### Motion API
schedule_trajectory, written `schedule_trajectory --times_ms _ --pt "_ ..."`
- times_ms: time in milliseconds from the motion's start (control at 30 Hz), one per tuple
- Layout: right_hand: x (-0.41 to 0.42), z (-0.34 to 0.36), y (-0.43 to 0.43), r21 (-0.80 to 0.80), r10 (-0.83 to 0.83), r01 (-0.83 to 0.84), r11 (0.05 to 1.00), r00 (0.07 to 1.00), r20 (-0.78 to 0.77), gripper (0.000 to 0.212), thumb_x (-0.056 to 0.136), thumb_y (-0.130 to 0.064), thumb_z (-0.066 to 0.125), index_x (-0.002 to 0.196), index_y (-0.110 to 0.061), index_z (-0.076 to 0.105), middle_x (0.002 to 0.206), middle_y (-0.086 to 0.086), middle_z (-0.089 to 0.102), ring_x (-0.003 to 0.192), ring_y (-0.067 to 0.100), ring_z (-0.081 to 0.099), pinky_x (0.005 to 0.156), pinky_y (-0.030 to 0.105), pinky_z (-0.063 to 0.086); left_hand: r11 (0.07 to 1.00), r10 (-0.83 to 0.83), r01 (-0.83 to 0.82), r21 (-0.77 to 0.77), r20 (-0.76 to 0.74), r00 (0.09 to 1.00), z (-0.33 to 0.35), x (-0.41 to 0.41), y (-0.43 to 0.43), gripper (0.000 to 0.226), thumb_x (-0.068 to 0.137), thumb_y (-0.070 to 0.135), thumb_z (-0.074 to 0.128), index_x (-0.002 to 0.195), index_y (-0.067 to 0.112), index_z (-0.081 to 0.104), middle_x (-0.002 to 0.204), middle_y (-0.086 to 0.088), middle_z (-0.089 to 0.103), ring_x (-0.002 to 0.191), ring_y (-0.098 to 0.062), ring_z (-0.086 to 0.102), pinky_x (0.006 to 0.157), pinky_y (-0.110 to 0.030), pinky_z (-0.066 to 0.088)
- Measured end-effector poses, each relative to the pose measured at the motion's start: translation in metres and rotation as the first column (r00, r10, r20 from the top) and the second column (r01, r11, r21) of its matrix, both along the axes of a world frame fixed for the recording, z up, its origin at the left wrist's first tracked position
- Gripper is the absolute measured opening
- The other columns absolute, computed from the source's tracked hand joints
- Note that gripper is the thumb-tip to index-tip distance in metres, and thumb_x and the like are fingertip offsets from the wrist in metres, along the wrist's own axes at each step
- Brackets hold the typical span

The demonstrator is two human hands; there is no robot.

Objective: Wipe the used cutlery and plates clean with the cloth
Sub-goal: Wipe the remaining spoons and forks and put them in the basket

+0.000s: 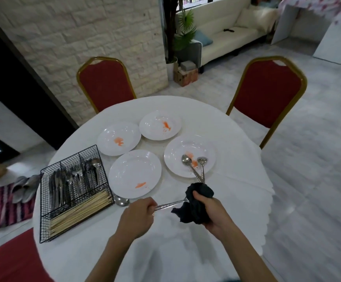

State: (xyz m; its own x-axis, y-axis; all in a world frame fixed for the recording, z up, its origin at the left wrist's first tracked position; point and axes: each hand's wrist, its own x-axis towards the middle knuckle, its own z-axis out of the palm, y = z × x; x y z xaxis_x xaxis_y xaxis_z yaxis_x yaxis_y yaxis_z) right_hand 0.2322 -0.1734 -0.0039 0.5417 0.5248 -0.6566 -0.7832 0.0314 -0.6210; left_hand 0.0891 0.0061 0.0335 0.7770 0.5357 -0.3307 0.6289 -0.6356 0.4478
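On the round white-clothed table (216,231), I work from left to right, starting with the black wire cutlery caddy (43,200), its compartments full of forks, spoons and knives with a bundle of chopsticks (80,212) along the near side, and I judge that is where wiped pieces belong. Just beside its near corner a spoon bowl (121,200) rests on the cloth. My left hand (137,215) is closed around the end of a metal utensil handle (169,204), and I'd keep that pinch firm and the handle level so the piece cannot twist. The working end is buried in the dark cloth (196,206), which my right hand (212,210) has bunched tight around it (I cannot tell whether a spoon or a fork sits inside). To do this step well, I'd squeeze through the cloth and rotate the piece with the left wrist, then draw the cloth along the handle toward the left hand, shifting to a fresh fold if sauce shows. Four white plates lie beyond, all with orange smears, so most of the task remains. On the right plate (206,147) a spoon (186,160) and a second utensil (202,161) rest with handles crossing over the near rim, near the cloth, so I'd mind not to knock them.
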Motion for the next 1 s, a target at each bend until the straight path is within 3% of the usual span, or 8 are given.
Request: schedule_trajectory --times_ms 133,233,367,533,633,767,900,1000 --pt "-0.007 0.007 0.01 -0.036 0.092 -0.091 0.995 0.995 0.048 0.03 0.092 -0.021 0.071 0.114 -0.001 0.073 0.109 0.017 0.076 0.095 0.029 0.074 0.081 0.04 0.058 0.988 -0.146 0.135 0.076 0.156 0.977 -0.009 0.004 -0.049 0.029 0.1 0.039 0.045 0.121 0.028 0.06 0.107 0.005 0.065 0.101 -0.018 0.061 0.087 -0.034 0.048" --pt "-0.008 0.011 0.01 -0.065 0.104 -0.098 0.993 0.99 0.093 0.025 0.092 -0.021 0.071 0.11 -0.003 0.075 0.109 0.015 0.077 0.096 0.026 0.074 0.081 0.038 0.059 0.989 -0.068 0.044 0.141 0.171 0.983 -0.015 -0.001 -0.072 0.028 0.106 0.036 0.034 0.124 0.033 0.055 0.103 0.007 0.061 0.099 -0.016 0.058 0.08 -0.03 0.047" --pt "0.003 0.003 -0.003 -0.129 -0.075 0.082 0.988 0.996 0.051 0.025 0.092 -0.016 0.07 0.112 -0.002 0.071 0.104 0.019 0.077 0.097 0.035 0.073 0.084 0.048 0.06 0.991 -0.033 0.008 0.134 0.185 0.982 -0.015 -0.013 -0.075 0.029 0.107 0.04 0.029 0.119 0.039 0.055 0.098 0.012 0.064 0.094 -0.013 0.06 0.075 -0.03 0.046" --pt "0.025 -0.008 -0.02 -0.097 -0.305 0.307 0.947 0.952 0.031 0.031 0.1 -0.016 0.059 0.124 0.003 0.063 0.108 0.023 0.072 0.099 0.036 0.068 0.091 0.054 0.053 0.943 0.282 -0.22 -0.249 0.249 0.926 -0.012 -0.021 -0.065 0.032 0.107 0.022 0.039 0.09 0.033 0.064 0.059 0.008 0.057 0.058 -0.002 0.054 0.06 -0.016 0.042" --pt "0.004 0.006 -0.006 0.005 -0.186 0.186 0.983 0.982 0.018 0.031 0.105 -0.027 0.051 0.123 -0.006 0.064 0.113 0.017 0.073 0.108 0.034 0.067 0.092 0.047 0.051 0.862 0.409 -0.295 -0.412 0.223 0.885 -0.008 -0.018 -0.067 0.034 0.107 0.024 0.038 0.089 0.027 0.067 0.057 0.007 0.058 0.053 0.0 0.051 0.056 -0.014 0.04" --pt "-0.037 0.018 0.023 0.039 0.151 -0.153 0.987 0.986 0.066 0.026 0.102 -0.023 0.056 0.122 -0.009 0.067 0.116 0.015 0.075 0.113 0.029 0.07 0.103 0.045 0.052 0.819 0.406 -0.275 -0.504 0.17 0.898 -0.001 0.001 -0.087 0.024 0.096 0.019 0.038 0.079 0.021 0.055 0.063 0.003 0.054 0.052 -0.012 0.046 0.053 -0.028 0.037" --pt "-0.037 0.021 0.024 -0.07 0.145 -0.136 0.988 0.977 0.159 0.022 0.092 -0.004 0.064 0.113 -0.002 0.071 0.099 0.017 0.078 0.089 0.03 0.074 0.066 0.036 0.058 0.833 0.323 -0.202 -0.515 0.157 0.933 0.002 -0.005 -0.091 0.023 0.096 0.017 0.035 0.082 0.018 0.053 0.058 0.007 0.046 0.049 -0.012 0.037 0.047 -0.025 0.031" --pt "-0.03 0.025 0.014 -0.132 0.142 -0.109 0.985 0.952 0.27 0.02 0.089 0.0 0.068 0.107 -0.005 0.072 0.099 0.015 0.078 0.09 0.031 0.074 0.069 0.036 0.059 0.871 0.208 -0.115 -0.478 0.145 0.967 0.011 -0.014 -0.08 0.029 0.103 0.025 0.037 0.084 0.018 0.057 0.052 0.012 0.048 0.047 -0.008 0.042 0.051 -0.021 0.036"
